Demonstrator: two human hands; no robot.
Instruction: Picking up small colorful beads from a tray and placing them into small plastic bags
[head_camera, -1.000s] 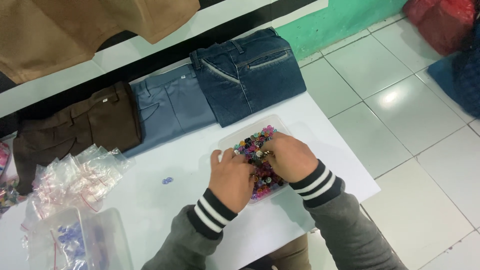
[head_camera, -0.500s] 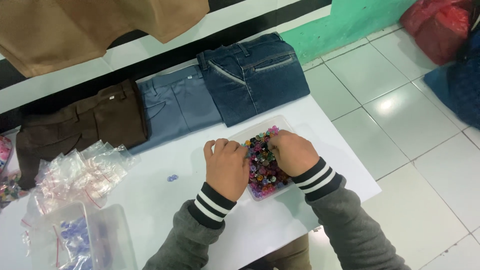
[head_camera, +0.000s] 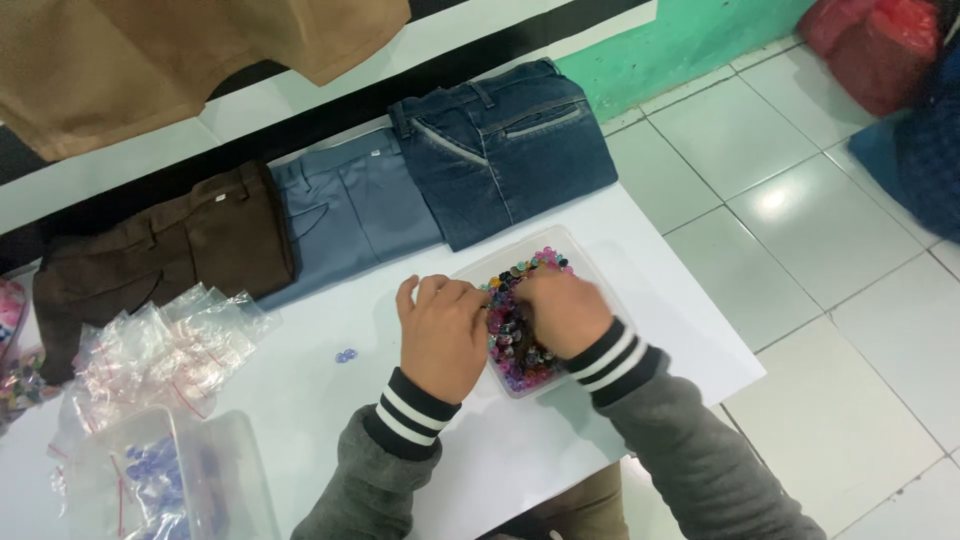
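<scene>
A clear plastic tray (head_camera: 590, 262) full of small coloured beads (head_camera: 520, 345) stands near the right edge of the white table (head_camera: 300, 400). The right hand (head_camera: 560, 310) lies in the beads with fingers curled; whether it pinches any bead cannot be told. The left hand (head_camera: 440, 335), at nine o'clock from the tray, rests curled at its rim. At twelve o'clock lie dark blue jeans (head_camera: 510, 160), and at nine o'clock small clear bags (head_camera: 160, 350).
</scene>
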